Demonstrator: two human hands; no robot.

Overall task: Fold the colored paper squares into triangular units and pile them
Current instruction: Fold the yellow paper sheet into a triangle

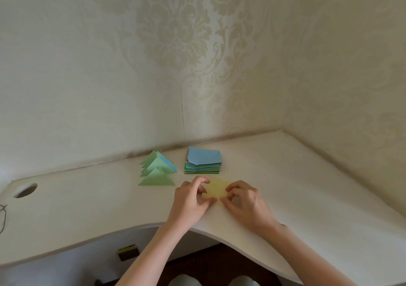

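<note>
A pale yellow paper square (pixel 216 189) lies on the white desk (pixel 87 198) between my hands. My left hand (pixel 191 200) pinches its left edge with curled fingers and thumb. My right hand (pixel 243 200) pinches its right edge the same way. Behind them stands a stack of colored paper squares (pixel 203 161), a blue sheet on top. To the left of the stack sits a pile of folded triangles (pixel 157 169), mostly light green with some blue showing.
The desk fits into a corner with patterned wallpaper (pixel 175 44) behind and to the right. A round cable hole (pixel 26 190) is at the far left, with a thin cable (pixel 3 217) beside it. The desk's front edge curves inward near my arms.
</note>
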